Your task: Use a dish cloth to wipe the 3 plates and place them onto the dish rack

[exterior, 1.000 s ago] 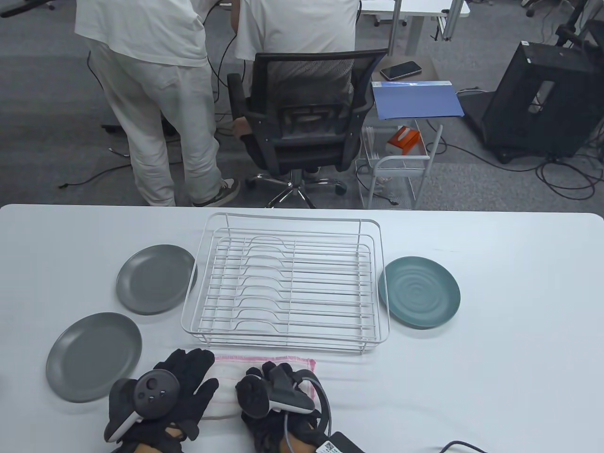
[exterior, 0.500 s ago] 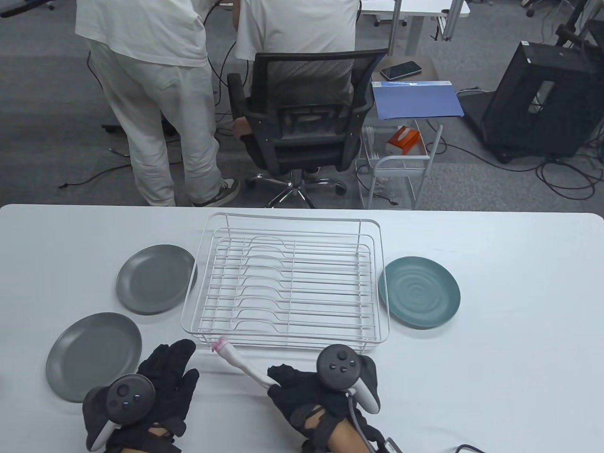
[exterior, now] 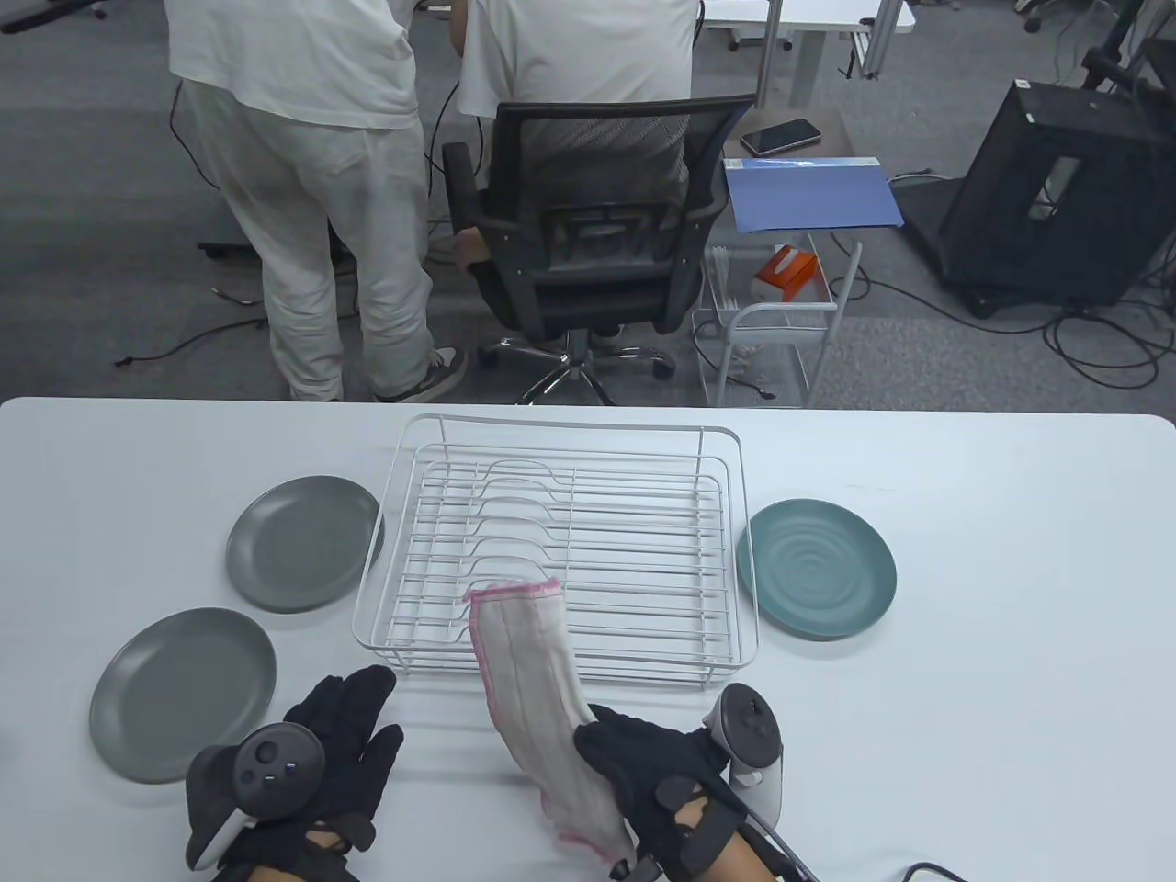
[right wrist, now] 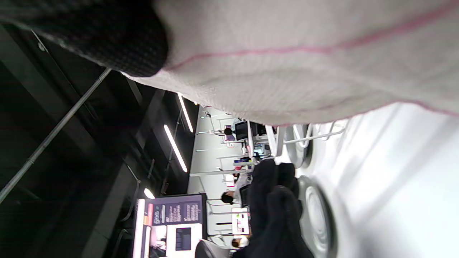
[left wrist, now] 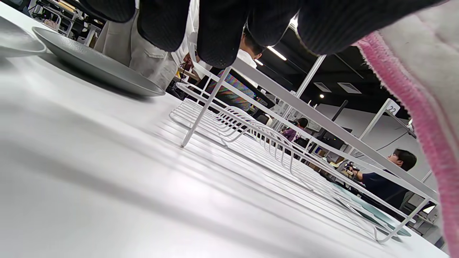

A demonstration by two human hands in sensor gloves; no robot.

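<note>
Underneath, white table (exterior: 965, 643); behind, grey carpeted office.

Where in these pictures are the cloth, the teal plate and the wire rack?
cloth (exterior: 528, 671), table view, on its hanging middle above the right hand.
teal plate (exterior: 816, 568), table view, on its ringed centre.
rack (exterior: 560, 425), table view, on its far top rim.

Dish cloth (exterior: 542, 698) hides part of the dish rack (exterior: 560, 551) — wrists cut off below.
</note>
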